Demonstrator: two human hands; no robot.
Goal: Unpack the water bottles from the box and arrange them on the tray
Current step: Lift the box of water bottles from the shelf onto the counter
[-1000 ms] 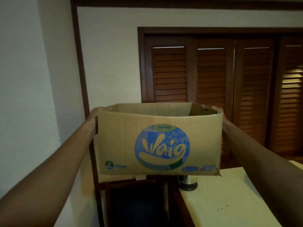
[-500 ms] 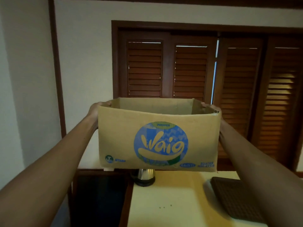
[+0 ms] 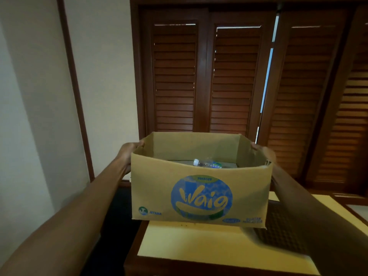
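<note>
Box [image 3: 199,196]: above the table [image 3: 189,242].
Left hand [image 3: 127,154]: gripping the box's left wall.
Right hand [image 3: 262,152]: gripping its right wall.
Bottle [image 3: 207,163]: lying inside.

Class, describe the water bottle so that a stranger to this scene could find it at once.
Start at the cardboard box with the blue round logo, held by both hands above the yellow-topped table. Look over its front wall: the bottle lies on its side on the floor inside. It is clear plastic with a white cap, the only thing seen there.
</note>
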